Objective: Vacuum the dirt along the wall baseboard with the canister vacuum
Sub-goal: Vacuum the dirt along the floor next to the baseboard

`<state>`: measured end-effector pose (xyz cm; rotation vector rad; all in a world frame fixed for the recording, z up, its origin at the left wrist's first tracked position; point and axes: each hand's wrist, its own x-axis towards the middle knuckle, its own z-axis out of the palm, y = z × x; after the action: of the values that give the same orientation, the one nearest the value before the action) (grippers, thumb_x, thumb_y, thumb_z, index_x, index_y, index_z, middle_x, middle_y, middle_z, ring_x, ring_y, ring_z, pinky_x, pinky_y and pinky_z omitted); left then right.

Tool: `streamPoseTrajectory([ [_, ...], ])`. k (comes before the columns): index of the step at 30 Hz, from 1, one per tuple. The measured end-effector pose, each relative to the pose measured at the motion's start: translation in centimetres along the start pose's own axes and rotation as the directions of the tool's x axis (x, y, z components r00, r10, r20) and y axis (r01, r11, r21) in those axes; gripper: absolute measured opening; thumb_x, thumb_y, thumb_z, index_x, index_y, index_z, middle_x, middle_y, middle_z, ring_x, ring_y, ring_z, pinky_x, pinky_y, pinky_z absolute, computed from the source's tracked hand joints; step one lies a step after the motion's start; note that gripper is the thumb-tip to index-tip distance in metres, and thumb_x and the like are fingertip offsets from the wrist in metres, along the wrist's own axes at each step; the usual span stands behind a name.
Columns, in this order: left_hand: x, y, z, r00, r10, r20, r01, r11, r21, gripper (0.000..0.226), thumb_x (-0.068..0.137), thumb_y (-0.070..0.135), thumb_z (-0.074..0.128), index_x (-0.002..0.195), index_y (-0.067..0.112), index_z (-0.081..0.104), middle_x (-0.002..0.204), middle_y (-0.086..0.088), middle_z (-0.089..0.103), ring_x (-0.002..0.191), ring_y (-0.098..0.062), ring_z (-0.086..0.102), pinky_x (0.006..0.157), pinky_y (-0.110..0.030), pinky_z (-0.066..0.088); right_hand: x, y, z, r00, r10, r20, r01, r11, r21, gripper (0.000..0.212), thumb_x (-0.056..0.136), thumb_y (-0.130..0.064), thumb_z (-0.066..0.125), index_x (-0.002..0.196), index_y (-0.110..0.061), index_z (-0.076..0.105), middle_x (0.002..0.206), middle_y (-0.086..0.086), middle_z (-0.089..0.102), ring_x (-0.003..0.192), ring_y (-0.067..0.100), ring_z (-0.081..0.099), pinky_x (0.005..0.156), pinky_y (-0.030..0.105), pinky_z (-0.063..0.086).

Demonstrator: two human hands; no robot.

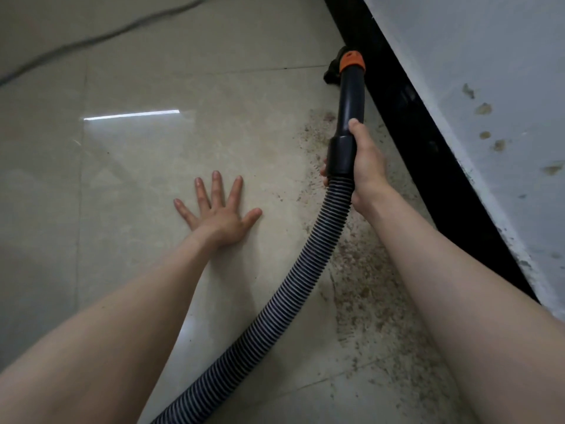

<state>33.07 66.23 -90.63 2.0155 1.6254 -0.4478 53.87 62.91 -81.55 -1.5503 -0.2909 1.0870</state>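
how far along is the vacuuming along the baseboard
Early to midway, at a guess. The floor by the nozzle looks mostly clean. The right hand grips the wand at the black baseboard; the left hand rests flat on the tile. A long band of dirt remains beside the hose.

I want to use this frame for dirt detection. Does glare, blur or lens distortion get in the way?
Head view: a bright streak of glare lies on the glossy floor tiles, away from the dirt; the black baseboard bows from wide-angle distortion; the nozzle and far cable look soft, while the dirt near the right hand reads clearly.
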Motion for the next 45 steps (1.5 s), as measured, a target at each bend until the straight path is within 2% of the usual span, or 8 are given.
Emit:
streamPoseTrajectory([
  [6, 0.1, -0.1, -0.1, 1.0, 0.0, 0.008, 0.001, 1.0, -0.013, 0.08, 0.082, 0.079, 0.021, 0.144, 0.046, -0.018, 0.151, 0.005, -0.037, 0.137, -0.029, -0.035, 0.1, -0.068, -0.019, -1.5, -0.1, -0.7, 1.0, 0.012, -0.014, -0.013, 0.999, -0.046, 0.047, 0.09, -0.045, 0.06, 0.113, -0.003, 0.059, 0.084, 0.017, 0.06, 0.051, 0.026, 0.059, 0.048, 0.029, 0.048],
  [12, -0.8, -0.7, -0.3, 0.999, 0.034, -0.001, -0.034, 0.998, -0.048, 0.076, 0.088, 0.07, 0.03, 0.147, 0.045, -0.01, 0.154, 0.005, -0.031, 0.14, -0.027, -0.03, 0.105, -0.063, -0.016, -5.0, 0.2, -3.6, 0.997, -0.043, -0.059, 0.029, 0.976, -0.218, 0.028, 0.089, -0.044, 0.063, 0.085, -0.016, 0.057, 0.071, 0.01, 0.062, 0.046, 0.024, 0.059, 0.042, 0.028, 0.047],
  [17, -3.1, -1.0, -0.1, 0.999, 0.026, 0.032, -0.025, 0.999, -0.045, 0.068, 0.095, 0.057, 0.034, 0.15, 0.039, 0.0, 0.157, 0.001, -0.023, 0.143, -0.028, -0.022, 0.111, -0.06, -0.008, -8.0, 0.6, -5.9, 0.994, -0.088, -0.059, 0.06, 0.927, -0.37, 0.028, 0.087, -0.043, 0.065, 0.079, -0.016, 0.059, 0.083, 0.02, 0.066, 0.066, 0.035, 0.064, 0.057, 0.045, 0.053],
  [22, -6.1, 3.0, -2.2, 0.995, 0.094, 0.034, -0.079, 0.943, -0.322, 0.052, 0.102, 0.037, 0.032, 0.147, 0.013, 0.03, 0.155, -0.013, 0.022, 0.142, -0.031, 0.022, 0.113, -0.042, 0.021, -10.8, 0.9, -7.5, 0.995, -0.081, -0.058, 0.049, 0.903, -0.428, 0.029, 0.086, -0.045, 0.064, 0.081, -0.016, 0.061, 0.089, 0.021, 0.068, 0.069, 0.031, 0.063, 0.07, 0.052, 0.056],
  [27, -9.5, 10.2, -5.8, 0.978, 0.165, 0.131, -0.003, 0.63, -0.777, 0.05, 0.104, 0.036, 0.027, 0.144, 0.008, 0.035, 0.144, -0.009, 0.044, 0.132, -0.026, 0.039, 0.101, -0.037, 0.036, -11.7, 0.6, -9.6, 0.998, 0.01, -0.059, -0.024, 0.968, -0.251, 0.028, 0.089, -0.041, 0.064, 0.089, -0.013, 0.061, 0.083, 0.017, 0.064, 0.059, 0.028, 0.061, 0.054, 0.037, 0.053],
  [31, -11.3, 15.2, -7.8, 0.967, 0.235, 0.102, -0.018, 0.461, -0.887, 0.048, 0.104, 0.032, 0.025, 0.146, 0.009, 0.032, 0.142, -0.006, 0.047, 0.132, -0.023, 0.039, 0.102, -0.039, 0.036, -11.3, 0.0, -10.5, 0.996, 0.09, -0.003, -0.09, 0.996, 0.016, 0.033, 0.093, -0.043, 0.057, 0.098, -0.01, 0.06, 0.068, 0.012, 0.062, 0.048, 0.024, 0.06, 0.045, 0.028, 0.049],
  [38, -11.0, 18.0, -6.6, 0.96, 0.279, 0.019, -0.12, 0.471, -0.874, 0.047, 0.103, 0.034, 0.031, 0.141, 0.008, 0.039, 0.14, -0.007, 0.047, 0.121, -0.02, 0.044, 0.095, -0.034, 0.038, -10.4, 0.6, -9.4, 0.979, 0.139, 0.148, -0.185, 0.911, 0.369, 0.046, 0.091, -0.051, 0.051, 0.085, -0.006, 0.058, 0.06, 0.008, 0.06, 0.049, 0.021, 0.057, 0.046, 0.024, 0.047],
  [45, -8.6, 19.5, -6.6, 0.951, 0.306, 0.048, -0.109, 0.476, -0.873, 0.053, 0.098, 0.046, 0.041, 0.129, 0.004, 0.049, 0.122, -0.01, 0.059, 0.111, -0.025, 0.056, 0.099, -0.041, 0.045, -11.1, 2.8, -9.0, 0.971, 0.114, 0.211, -0.145, 0.979, 0.139, 0.047, 0.095, -0.049, 0.048, 0.09, -0.004, 0.061, 0.065, 0.01, 0.06, 0.049, 0.022, 0.057, 0.045, 0.026, 0.047],
])
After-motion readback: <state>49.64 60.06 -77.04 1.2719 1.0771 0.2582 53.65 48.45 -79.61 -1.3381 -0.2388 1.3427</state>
